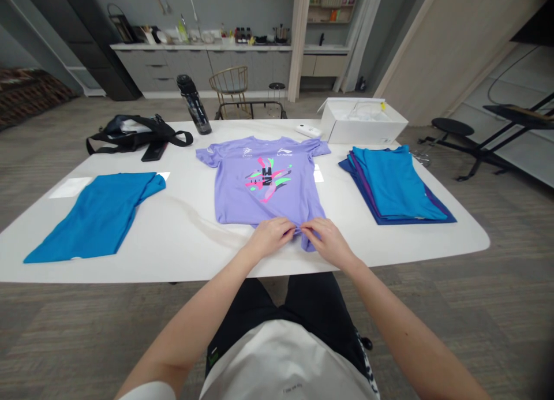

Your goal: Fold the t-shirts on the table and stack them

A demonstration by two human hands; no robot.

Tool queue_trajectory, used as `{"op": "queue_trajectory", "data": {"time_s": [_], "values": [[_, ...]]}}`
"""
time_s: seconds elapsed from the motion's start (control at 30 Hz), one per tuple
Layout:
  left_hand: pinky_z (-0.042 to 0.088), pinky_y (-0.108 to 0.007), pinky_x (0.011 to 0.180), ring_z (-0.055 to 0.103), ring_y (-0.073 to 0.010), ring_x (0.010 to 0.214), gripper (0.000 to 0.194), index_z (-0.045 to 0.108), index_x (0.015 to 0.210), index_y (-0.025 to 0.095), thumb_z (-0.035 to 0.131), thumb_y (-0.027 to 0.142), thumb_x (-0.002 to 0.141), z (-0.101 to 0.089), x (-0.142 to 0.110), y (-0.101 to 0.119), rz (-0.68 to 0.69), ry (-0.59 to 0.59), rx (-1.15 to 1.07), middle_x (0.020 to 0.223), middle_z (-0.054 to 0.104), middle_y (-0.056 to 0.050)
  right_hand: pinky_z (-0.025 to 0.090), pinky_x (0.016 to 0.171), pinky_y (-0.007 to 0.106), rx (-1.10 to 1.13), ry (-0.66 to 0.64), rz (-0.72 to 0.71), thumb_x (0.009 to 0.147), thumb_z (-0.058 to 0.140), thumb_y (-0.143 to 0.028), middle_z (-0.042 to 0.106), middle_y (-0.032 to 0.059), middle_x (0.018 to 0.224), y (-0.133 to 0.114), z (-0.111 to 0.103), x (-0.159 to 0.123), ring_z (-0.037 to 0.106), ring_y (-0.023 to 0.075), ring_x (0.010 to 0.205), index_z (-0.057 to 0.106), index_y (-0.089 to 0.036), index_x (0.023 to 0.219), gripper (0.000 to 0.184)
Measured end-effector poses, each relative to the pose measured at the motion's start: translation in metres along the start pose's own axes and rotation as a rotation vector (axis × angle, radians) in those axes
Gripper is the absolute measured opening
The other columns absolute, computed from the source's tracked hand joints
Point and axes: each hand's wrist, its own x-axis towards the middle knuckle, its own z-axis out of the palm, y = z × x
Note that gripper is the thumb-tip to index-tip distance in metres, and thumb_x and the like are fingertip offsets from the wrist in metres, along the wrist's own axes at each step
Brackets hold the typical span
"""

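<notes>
A purple T-shirt (234,186) with a bright multicoloured print lies front up on the white table, its collar towards the far side. Both my hands meet at its near hem, right of the middle. My left hand (273,236) pinches the hem between thumb and fingers. Close beside it, my right hand (328,239) is closed on the same hem, nearly touching the left fingertips. The cloth bunches up between them, and a corner hangs below my right fingers.
A blue T-shirt (99,215) lies at the left. Folded shirts (389,183) are stacked at the right. Along the back stand a black bag (138,134), a phone (154,151), a dark bottle (197,108), a white device (309,130) and a white box (363,126).
</notes>
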Motion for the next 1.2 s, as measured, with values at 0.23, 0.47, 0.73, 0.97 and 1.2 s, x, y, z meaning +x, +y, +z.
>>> {"op": "queue_trajectory", "data": {"time_s": [0.23,0.47,0.73,0.97,1.2], "values": [[0.045,-0.038,0.085,0.062,-0.0233,0.094,0.011,0.064,0.097,0.021,0.058,0.018,0.088,0.007,0.010,0.010,-0.056,0.090,0.173,0.092,0.069,-0.005,0.044,0.080,0.036,-0.045,0.130,-0.028,0.105,0.043,-0.027,0.068,0.0057,0.090,-0.006,0.010,0.001,0.061,0.0223,0.086,0.061,-0.021,0.099,0.020],[0.048,-0.033,0.089,0.062,-0.0206,0.100,0.032,0.056,0.110,0.022,0.049,0.003,0.085,0.016,0.013,0.013,-0.237,0.285,0.035,0.103,0.065,-0.005,0.044,0.082,0.040,-0.363,0.170,0.134,0.089,0.060,-0.019,0.067,0.0107,0.105,-0.010,0.029,-0.001,0.060,0.0291,0.099,0.059,-0.018,0.115,0.026],[0.046,-0.039,0.083,0.060,-0.0261,0.098,0.035,0.060,0.112,0.022,0.054,0.003,0.083,0.013,-0.006,-0.011,-0.393,0.159,0.415,0.102,0.064,-0.009,0.047,0.085,0.032,-0.332,0.388,0.235,0.091,0.045,-0.007,0.065,0.0089,0.108,0.002,0.024,-0.012,0.062,0.0225,0.101,0.062,-0.020,0.106,0.026],[0.047,-0.040,0.088,0.060,-0.0282,0.105,0.053,0.063,0.121,0.021,0.049,-0.002,0.076,-0.017,-0.020,-0.038,-0.489,0.408,0.367,0.115,0.065,-0.011,0.045,0.066,0.031,-0.499,0.208,0.361,0.089,0.051,-0.009,0.063,0.0089,0.106,0.020,0.014,-0.025,0.061,0.0214,0.083,0.064,-0.020,0.106,0.023],[0.049,-0.041,0.092,0.060,-0.0283,0.104,0.057,0.068,0.120,0.020,0.046,-0.004,0.074,-0.051,-0.041,-0.057,-0.440,0.538,0.380,0.115,0.066,-0.012,0.052,0.081,0.035,-0.361,0.550,0.265,0.091,0.045,-0.010,0.061,0.0096,0.110,0.039,-0.009,-0.032,0.064,0.0226,0.094,0.065,-0.021,0.096,0.023]]}}
